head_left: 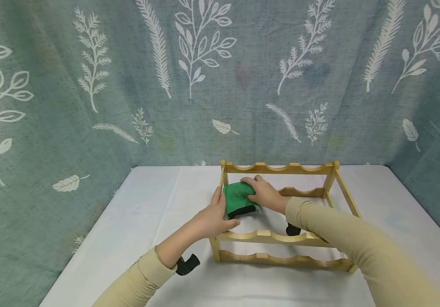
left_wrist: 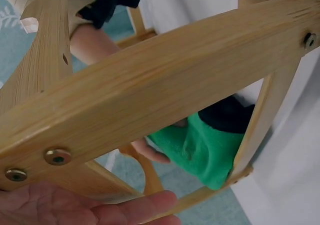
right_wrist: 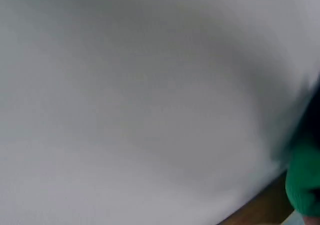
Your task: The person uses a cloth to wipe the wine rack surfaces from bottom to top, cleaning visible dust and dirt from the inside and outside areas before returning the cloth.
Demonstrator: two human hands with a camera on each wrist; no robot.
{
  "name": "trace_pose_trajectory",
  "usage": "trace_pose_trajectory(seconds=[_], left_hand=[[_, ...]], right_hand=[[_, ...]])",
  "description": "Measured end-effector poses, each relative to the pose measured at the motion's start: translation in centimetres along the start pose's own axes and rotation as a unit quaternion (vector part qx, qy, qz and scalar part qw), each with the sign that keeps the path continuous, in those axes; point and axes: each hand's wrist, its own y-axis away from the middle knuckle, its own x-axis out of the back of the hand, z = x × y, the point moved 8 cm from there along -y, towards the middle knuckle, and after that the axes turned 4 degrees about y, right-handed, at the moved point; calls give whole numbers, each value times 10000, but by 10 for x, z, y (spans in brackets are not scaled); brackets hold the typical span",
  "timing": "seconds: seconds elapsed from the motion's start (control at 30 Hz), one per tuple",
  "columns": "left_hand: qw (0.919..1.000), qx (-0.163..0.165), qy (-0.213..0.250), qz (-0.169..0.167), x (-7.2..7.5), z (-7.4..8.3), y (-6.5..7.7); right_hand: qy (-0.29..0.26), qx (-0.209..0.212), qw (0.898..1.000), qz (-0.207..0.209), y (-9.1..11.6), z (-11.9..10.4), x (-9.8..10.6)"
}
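A green cloth piece with a black edge [head_left: 238, 196] sits inside the left end of a wooden rack with scalloped rails [head_left: 281, 238]. My right hand [head_left: 263, 194] reaches over the rack and grips the cloth's right side between thumb and fingers. My left hand [head_left: 214, 215] rests at the rack's left side, fingers extended along it and thumb over the front rail. In the left wrist view, the left fingers [left_wrist: 115, 210] lie straight beside the bolted side bar [left_wrist: 150, 80], and the green cloth [left_wrist: 210, 155] shows beneath it. Only a part of the cloth [right_wrist: 302, 180] appears in the right wrist view.
The rack stands on a white-covered table [head_left: 143, 204]. Behind and along the sides hangs a blue-green curtain with white leaf prints [head_left: 250, 115]. Black wrist-worn devices show below the left wrist [head_left: 187, 264] and under the right sleeve [head_left: 293, 229].
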Motion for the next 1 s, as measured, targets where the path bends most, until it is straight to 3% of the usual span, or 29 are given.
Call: trace_pose_trajectory(seconds=[0.2, 0.47, 0.6, 0.87, 1.0], left_hand=[[10000, 28, -40, 60, 0, 2, -1], [9997, 104, -138, 177, 2, 1, -1], [9995, 82, -187, 232, 3, 1, -1], [9996, 66, -184, 207, 2, 3, -2], [9995, 107, -189, 210, 2, 1, -1]], right_hand=[[585, -11, 9978, -325, 2, 13, -1], [1291, 103, 9881, -827, 23, 30, 17], [1749, 167, 9787, -1064, 35, 41, 30], [2337, -100, 9580, -1659, 56, 65, 49], [2624, 100, 9490, -1745, 66, 75, 57]])
